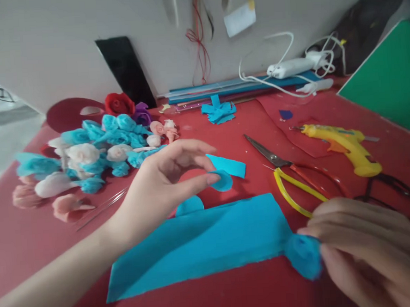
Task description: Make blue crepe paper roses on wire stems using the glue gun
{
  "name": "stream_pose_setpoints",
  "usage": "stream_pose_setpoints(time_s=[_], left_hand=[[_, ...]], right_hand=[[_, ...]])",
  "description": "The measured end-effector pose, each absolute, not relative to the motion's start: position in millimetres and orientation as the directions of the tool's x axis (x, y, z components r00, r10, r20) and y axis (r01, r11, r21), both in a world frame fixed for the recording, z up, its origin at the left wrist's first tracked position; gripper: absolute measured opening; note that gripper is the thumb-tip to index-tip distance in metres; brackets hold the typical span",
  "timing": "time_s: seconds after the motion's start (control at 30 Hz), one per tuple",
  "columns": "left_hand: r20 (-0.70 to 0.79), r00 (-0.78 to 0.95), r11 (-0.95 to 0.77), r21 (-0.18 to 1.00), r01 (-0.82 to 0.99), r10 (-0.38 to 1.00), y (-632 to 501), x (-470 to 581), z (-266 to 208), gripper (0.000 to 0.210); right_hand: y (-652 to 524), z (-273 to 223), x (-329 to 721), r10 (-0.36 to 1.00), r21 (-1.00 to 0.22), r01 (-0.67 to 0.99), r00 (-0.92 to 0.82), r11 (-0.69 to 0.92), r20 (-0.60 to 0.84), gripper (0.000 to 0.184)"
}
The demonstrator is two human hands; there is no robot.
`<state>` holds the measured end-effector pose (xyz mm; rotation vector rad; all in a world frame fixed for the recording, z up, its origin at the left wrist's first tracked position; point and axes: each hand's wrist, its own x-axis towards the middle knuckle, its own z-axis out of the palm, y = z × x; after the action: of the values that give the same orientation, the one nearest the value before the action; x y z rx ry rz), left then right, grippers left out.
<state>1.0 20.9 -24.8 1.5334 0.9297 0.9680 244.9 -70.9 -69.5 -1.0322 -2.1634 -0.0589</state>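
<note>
Between the thumb and fingers of my left hand (178,169) is a small round blue crepe paper piece (223,182), held above the table. At the lower right, my right hand (370,250) pinches a rolled blue paper flower (304,256), slightly blurred. A large blue crepe paper sheet (203,244) lies below and between both hands. Another rounded blue piece (190,205) peeks out at its far edge. Just beyond my left fingers rests a short blue paper strip (230,166). Scissors (274,158) with red and yellow handles lie partly open, their yellow handle reaching toward my right hand.
A yellow glue gun (343,140) lies at the right on the red table (248,290). Blue, white and pink paper flowers (83,154) are heaped at the left, near thin wires (104,208). Blue scraps (219,111) and a white power strip (293,67) are farther back.
</note>
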Motion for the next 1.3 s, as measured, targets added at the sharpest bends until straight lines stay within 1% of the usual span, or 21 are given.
stream_pose_setpoints(time_s=[0.03,0.07,0.1,0.17,0.2,0.23,0.37,0.47,0.67,0.87,1.0,1.1,1.2,1.3], left_hand=[[0.115,0.359,-0.128,0.992,0.013,0.926,17,-1,-22,0.024],[0.115,0.353,-0.110,0.993,-0.032,0.929,14,-3,-20,0.023],[0.111,0.347,-0.094,0.993,-0.067,0.931,11,-4,-17,0.021],[0.086,0.345,-0.049,0.992,-0.114,0.935,7,-5,-13,0.016],[0.073,0.350,-0.028,0.991,-0.131,0.934,6,-5,-12,0.015],[0.066,0.356,-0.014,0.989,-0.147,0.932,5,-5,-11,0.013],[0.039,0.370,0.030,0.984,-0.177,0.928,3,-6,-13,0.012],[0.001,0.368,0.067,0.983,-0.172,0.930,5,-5,-22,0.013],[-0.087,0.348,0.140,0.981,-0.131,0.933,14,0,-41,0.014],[-0.140,0.361,0.185,0.978,-0.093,0.922,12,3,-50,0.014],[-0.121,0.390,0.171,0.981,-0.097,0.913,10,3,-49,0.014],[-0.074,0.406,0.099,0.994,-0.040,0.911,10,2,-48,0.012],[-0.031,0.418,0.033,0.999,0.003,0.908,10,1,-48,0.011],[-0.054,0.431,0.046,0.999,0.029,0.901,10,1,-50,0.010]], right_hand=[[-67,-67,241,0.646,-0.251,0.677,-0.425,0.692,0.635,0.016],[-64,-65,238,0.657,-0.279,0.664,-0.426,0.694,0.622,0.014],[-60,-64,234,0.687,-0.331,0.653,-0.415,0.681,0.596,0.012],[-54,-64,228,0.774,-0.467,0.640,-0.358,0.610,0.522,0.012],[-52,-63,226,0.806,-0.513,0.635,-0.341,0.577,0.484,0.012],[-50,-63,224,0.824,-0.539,0.633,-0.337,0.556,0.455,0.013],[-49,-61,217,0.865,-0.581,0.641,-0.352,0.502,0.359,0.020],[-49,-64,217,0.879,-0.571,0.668,-0.355,0.477,0.319,0.018],[-46,-77,221,0.885,-0.508,0.725,-0.380,0.465,0.269,0.007],[-45,-80,221,0.871,-0.447,0.748,-0.413,0.490,0.265,0.010],[-46,-79,221,0.844,-0.409,0.739,-0.444,0.535,0.302,0.012],[-46,-78,221,0.821,-0.376,0.732,-0.470,0.568,0.324,0.017],[-44,-80,220,0.806,-0.350,0.728,-0.500,0.589,0.315,0.019],[-42,-83,219,0.790,-0.336,0.716,-0.529,0.612,0.310,0.019]])
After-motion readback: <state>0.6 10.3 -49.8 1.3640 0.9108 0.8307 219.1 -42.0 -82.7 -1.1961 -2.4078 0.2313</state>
